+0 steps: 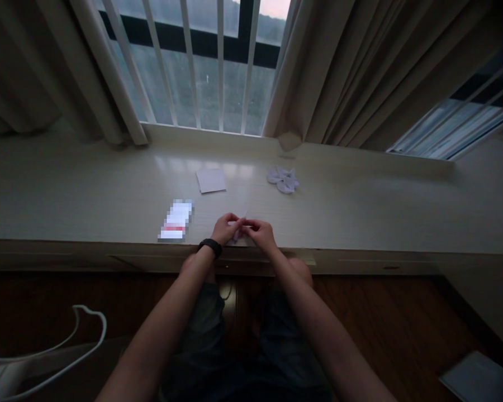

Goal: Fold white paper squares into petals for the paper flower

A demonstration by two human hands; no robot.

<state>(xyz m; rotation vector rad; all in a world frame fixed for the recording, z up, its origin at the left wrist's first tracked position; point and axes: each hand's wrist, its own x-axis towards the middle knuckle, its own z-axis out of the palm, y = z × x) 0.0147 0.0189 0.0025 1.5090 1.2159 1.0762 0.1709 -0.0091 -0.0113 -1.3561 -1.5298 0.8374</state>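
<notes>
My left hand (226,226), with a black band (210,246) on its wrist, meets my right hand (260,231) near the front edge of the pale countertop (360,212). Between the fingertips of both is a small piece of white paper (235,233), mostly hidden by the fingers. Both hands are closed in a pinch. Beyond them lie a square stack of white paper (212,180) and, to its right, a white folded or crumpled paper shape (283,180) with several petal-like loops. A lit phone (177,219), its screen blurred out, rests left of my left hand.
Behind the countertop is a barred window (205,84) between beige curtains (318,72). Drawer fronts (360,265) run below the edge, above my knees. A white looped object (103,324) stands at lower left. On the wooden floor, a flat grey object (482,377) lies at lower right.
</notes>
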